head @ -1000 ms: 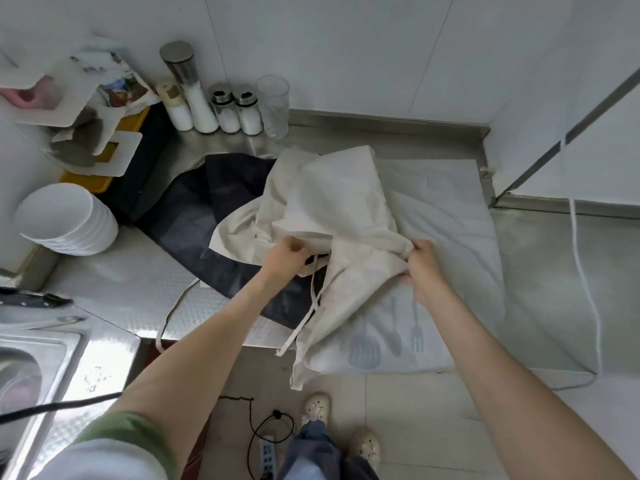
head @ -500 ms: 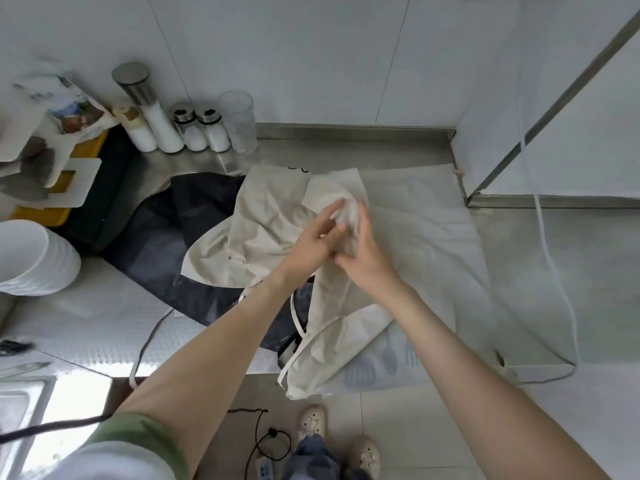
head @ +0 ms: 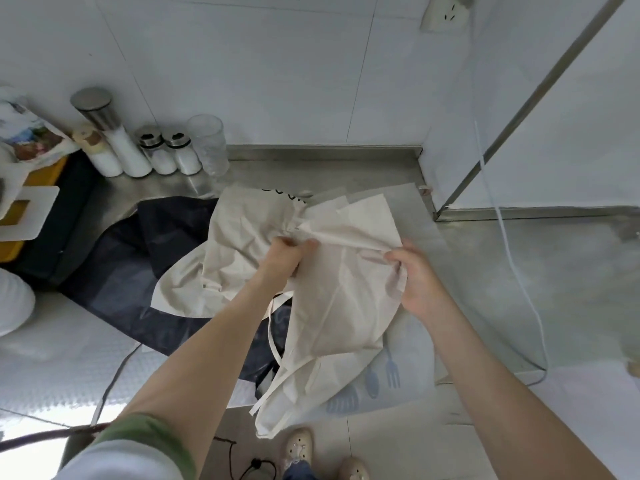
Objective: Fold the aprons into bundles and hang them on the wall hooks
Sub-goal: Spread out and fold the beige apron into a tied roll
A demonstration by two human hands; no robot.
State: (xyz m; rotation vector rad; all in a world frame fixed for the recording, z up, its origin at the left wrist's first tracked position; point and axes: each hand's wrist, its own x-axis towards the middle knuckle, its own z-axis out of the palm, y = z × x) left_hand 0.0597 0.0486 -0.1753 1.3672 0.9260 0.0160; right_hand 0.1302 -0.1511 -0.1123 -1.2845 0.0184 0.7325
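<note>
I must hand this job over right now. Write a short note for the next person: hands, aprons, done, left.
Left hand pinches a gathered fold of the cream apron.
Right hand grips its right edge, raised above the counter.
Dark apron and pale grey printed cloth lie spread beneath it on the counter.
Done: no bundle yet.
Left: fold each apron, hang them; hooks not in view.

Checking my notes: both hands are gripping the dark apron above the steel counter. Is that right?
Not quite. The head view shows the left hand and right hand gripping the cream apron above the steel counter; the dark apron lies on the counter under it.
</note>
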